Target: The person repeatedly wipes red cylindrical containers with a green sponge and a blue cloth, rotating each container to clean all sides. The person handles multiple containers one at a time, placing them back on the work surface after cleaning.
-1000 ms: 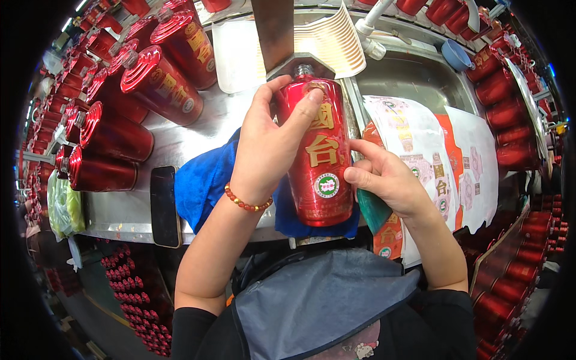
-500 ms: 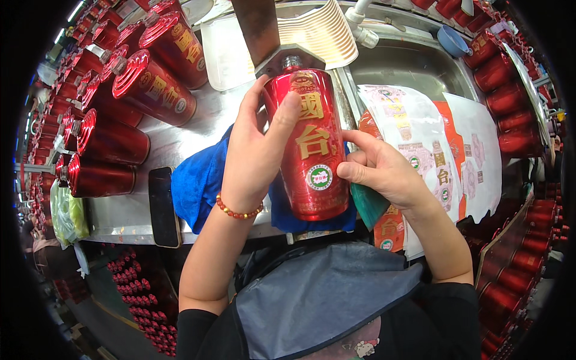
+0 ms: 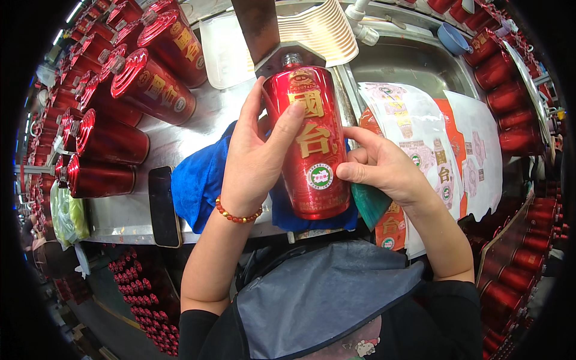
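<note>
A glossy red bottle [image 3: 318,195] with gold lettering and a round white-and-green emblem lies tilted before me, its silver neck at a notched metal bracket [image 3: 259,30]. My left hand [image 3: 255,141] wraps its left side, thumb across the front; a beaded bracelet circles that wrist. On the opposite edge, my right hand [image 3: 384,168] grips with thumb and forefinger while the other fingers curl underneath. A flat green piece [image 3: 369,207] sticks out below that hand; whether the fingers hold it is hidden. Blue cloth [image 3: 201,180] lies under and beside the bottle.
Several red bottles [image 3: 153,87] crowd the left of the metal table, near a phone [image 3: 164,207]. Printed decal sheets [image 3: 408,123] lie at right before a sink [image 3: 414,63]. Behind are a white tray [image 3: 225,54] and a blue bowl [image 3: 453,39]. More bottles [image 3: 501,93] stand far right.
The bottle has turned or shifted very slightly in my hands, its lettering and emblem a little moved. Both hands keep nearly the same grip.
</note>
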Available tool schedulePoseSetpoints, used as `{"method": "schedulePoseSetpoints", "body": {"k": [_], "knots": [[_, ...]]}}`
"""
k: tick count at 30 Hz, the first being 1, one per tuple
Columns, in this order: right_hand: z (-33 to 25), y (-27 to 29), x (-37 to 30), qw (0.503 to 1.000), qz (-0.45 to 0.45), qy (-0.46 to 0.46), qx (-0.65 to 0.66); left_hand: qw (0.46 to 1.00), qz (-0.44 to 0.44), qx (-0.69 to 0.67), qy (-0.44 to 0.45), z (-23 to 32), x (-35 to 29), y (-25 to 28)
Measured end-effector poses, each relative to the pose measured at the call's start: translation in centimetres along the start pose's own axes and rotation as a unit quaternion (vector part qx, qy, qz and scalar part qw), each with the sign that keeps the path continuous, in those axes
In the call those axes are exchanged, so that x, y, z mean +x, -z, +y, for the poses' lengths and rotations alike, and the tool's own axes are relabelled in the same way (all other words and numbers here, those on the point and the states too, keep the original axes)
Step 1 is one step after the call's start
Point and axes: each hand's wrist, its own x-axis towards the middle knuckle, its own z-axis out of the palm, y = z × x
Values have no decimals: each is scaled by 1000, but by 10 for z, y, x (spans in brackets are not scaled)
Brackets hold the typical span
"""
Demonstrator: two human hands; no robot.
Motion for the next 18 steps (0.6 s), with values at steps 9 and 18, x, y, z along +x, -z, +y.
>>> {"method": "schedulePoseSetpoints", "body": {"k": [9,18], "knots": [[2,0,-1,1000,14,-1,-12,998,-62,28,8,0,-33,3],[5,-5,1,999,23,34,6,998,-67,17,11,-1,-34,4]]}}
